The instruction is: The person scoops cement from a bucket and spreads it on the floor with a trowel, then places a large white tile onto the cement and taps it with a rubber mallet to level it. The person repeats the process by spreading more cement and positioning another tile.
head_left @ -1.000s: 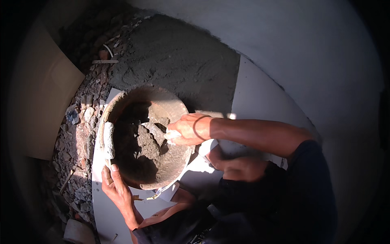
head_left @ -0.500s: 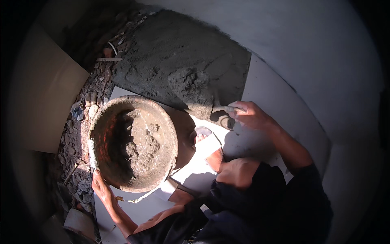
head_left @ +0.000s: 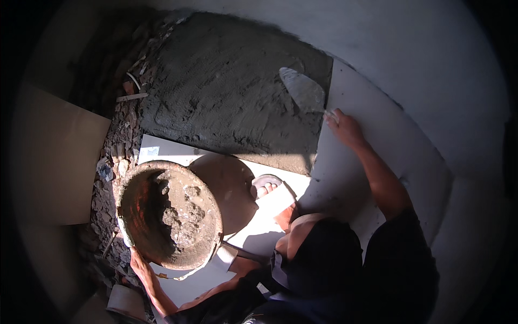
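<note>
My right hand (head_left: 344, 128) grips a pointed trowel (head_left: 300, 90), whose blade lies over the right part of a bed of wet grey mortar (head_left: 216, 70) beside a white floor tile. My left hand (head_left: 141, 263) holds the near-left rim of a round bucket (head_left: 218, 216), just below a pale crusted patch. The bucket has lumps of wet mortar (head_left: 183, 216) inside and a pale handle hanging at its front.
Rubble (head_left: 116, 151) runs along the left, with a tan board (head_left: 62, 162) beyond it and a pale container (head_left: 125, 299) at lower left. A pale wall (head_left: 431, 81) curves round the top and right. My sandalled foot (head_left: 267, 189) is right of the bucket.
My right hand has moved out of the bucket, then up and right along the mortar bed with the trowel. A scooped mound seen earlier is spread flat. The bucket sits lower in view.
</note>
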